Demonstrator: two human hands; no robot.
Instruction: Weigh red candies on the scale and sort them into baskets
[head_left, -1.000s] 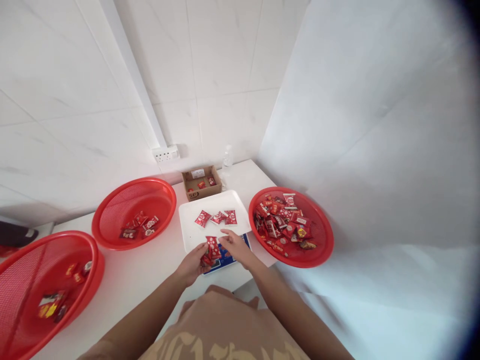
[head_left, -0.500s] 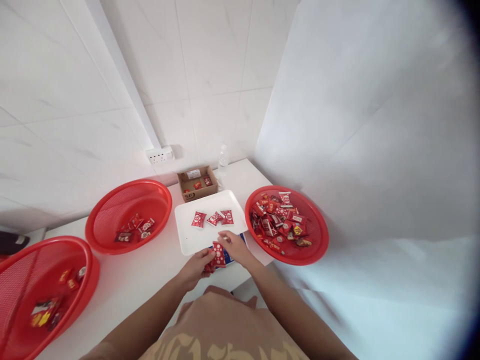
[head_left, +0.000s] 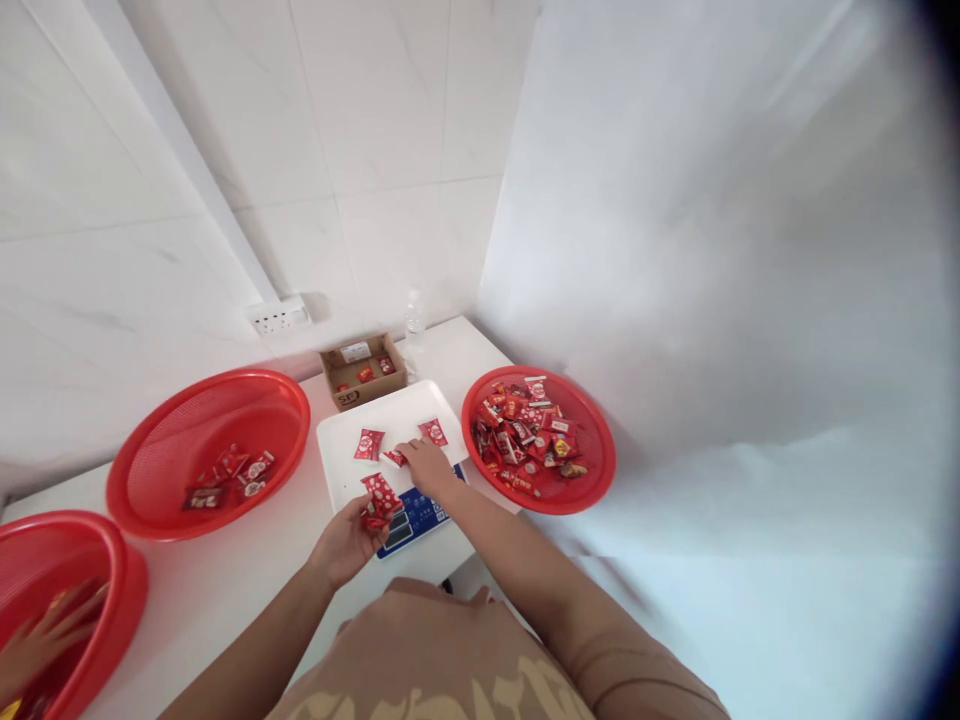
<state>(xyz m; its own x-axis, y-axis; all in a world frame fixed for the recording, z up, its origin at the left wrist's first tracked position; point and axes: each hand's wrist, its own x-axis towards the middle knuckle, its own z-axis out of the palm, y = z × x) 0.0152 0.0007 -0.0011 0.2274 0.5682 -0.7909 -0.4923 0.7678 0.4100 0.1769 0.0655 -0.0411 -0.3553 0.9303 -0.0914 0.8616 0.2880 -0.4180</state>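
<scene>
Right grip (head_left: 426,466) at middle KitKat packet (head_left: 394,458) on scale tray (head_left: 342,440) — pinch unclear; packet pokes out leftward, long axis hidden. Left grip (head_left: 346,543), farther off — holds red packets (head_left: 381,493).

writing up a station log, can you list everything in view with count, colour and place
table: 1, white, along the wall
scale: 1, white top, blue panel, on table
baskets: 3, red, two left of scale, one right
cardboard box: 1, brown, behind scale
packets: 3 on scale, more in baskets and box (too piled to count), mostly red
bottle: 1, clear, beside box
socket: 1, white, on wall
wall: tiled, white, behind table
other person's hand: 1, in leftmost basket
shirt: 1, brown, bottom centre
left hand: 1, holding red packets
right hand: 1, at scale's middle packet
</scene>
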